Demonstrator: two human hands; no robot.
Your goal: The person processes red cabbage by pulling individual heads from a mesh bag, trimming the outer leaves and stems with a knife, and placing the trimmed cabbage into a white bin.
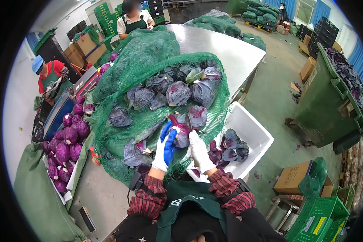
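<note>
My left hand (164, 148), in a white glove with a blue palm, is closed on the side of a red cabbage (182, 139) whose outer leaves are partly peeled back. Opposite it, my right hand (200, 152) in a white glove is wrapped round a knife; its narrow blade (189, 121) points away from me beside the cabbage, and the handle is hidden. Beneath both hands spreads an open green mesh sack (149, 121). Several unpeeled cabbages (178, 93) lie in it, with loose leaves (134, 155) left of my left hand.
A white bin (262, 144) holding leaves stands right of the metal table (226, 44). Peeled purple cabbages (70, 135) are heaped at left. A green wheeled bin (324, 109) full of leaves, a carton (292, 177) and a green crate (316, 222) are at right. Two people (135, 20) (52, 76) work beyond.
</note>
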